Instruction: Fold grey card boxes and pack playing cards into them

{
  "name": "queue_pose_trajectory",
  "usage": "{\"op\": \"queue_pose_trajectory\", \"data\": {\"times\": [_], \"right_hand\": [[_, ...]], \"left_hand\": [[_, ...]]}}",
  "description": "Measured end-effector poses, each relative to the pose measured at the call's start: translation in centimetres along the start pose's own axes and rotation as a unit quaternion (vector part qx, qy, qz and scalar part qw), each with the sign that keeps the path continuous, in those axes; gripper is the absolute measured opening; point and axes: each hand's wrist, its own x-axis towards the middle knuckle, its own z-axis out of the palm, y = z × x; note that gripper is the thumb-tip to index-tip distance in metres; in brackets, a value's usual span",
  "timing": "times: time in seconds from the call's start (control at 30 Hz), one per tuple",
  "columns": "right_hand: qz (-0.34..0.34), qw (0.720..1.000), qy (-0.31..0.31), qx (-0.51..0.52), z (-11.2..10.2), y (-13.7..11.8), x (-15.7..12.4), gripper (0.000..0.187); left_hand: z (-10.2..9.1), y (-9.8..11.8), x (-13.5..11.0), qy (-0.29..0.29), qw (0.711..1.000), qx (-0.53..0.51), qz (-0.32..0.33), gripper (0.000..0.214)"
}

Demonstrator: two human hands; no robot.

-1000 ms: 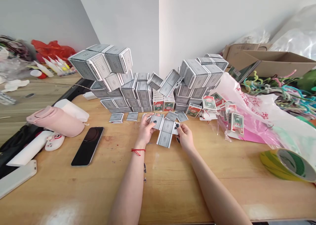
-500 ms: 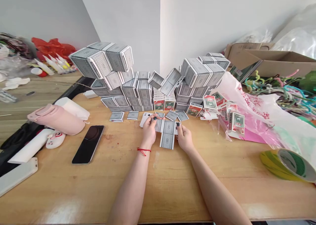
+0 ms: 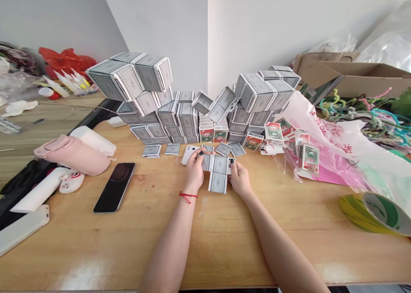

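My left hand (image 3: 195,168) pinches a fanned group of grey-backed playing cards (image 3: 217,175) on the wooden table (image 3: 180,237). A face-up spade card (image 3: 189,154) sticks out past its fingers. My right hand (image 3: 239,179) grips the right edge of the same group, where a white card edge shows. Small card stacks (image 3: 151,150) lie just beyond my hands. Behind them rises a tall wall of stacked card decks (image 3: 163,109). Boxed decks with red and green labels (image 3: 252,142) stand to the right. The cards under my fingers are partly hidden.
To the left lie a pink bottle (image 3: 73,155) and a black phone (image 3: 114,187). A green-yellow tape roll (image 3: 374,213) sits at the right, near a pink-printed plastic bag (image 3: 324,145). Beyond are a cardboard box (image 3: 356,79) and tangled coloured pipe cleaners (image 3: 362,113).
My left hand has moved left and the face-up spade card now shows beside it. The card group sits more compactly between my hands. The view has shifted slightly.
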Motion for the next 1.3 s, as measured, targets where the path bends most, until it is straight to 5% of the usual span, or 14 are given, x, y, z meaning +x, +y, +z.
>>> {"op": "queue_pose_trajectory", "data": {"times": [0.13,0.37,0.77,1.3], "right_hand": [[0.0,1.0,-0.009,-0.016,-0.1,-0.4,-0.1,0.04],[0.01,0.998,-0.056,-0.033,-0.5,-1.0,-0.1,0.041],[-0.052,0.984,-0.013,-0.172,-0.7,-0.3,0.6,0.041],[-0.037,0.99,-0.026,-0.137,-1.0,0.4,1.0,0.041]], "left_hand": [[-0.2,0.2,-0.1,0.006,0.992,0.109,0.062,0.019],[-0.1,0.9,-0.5,0.008,0.972,0.224,0.066,0.023],[-0.7,0.3,-0.6,-0.009,0.94,0.329,0.091,0.023],[-0.7,0.8,-0.9,-0.078,0.928,0.35,0.104,0.018]]}}
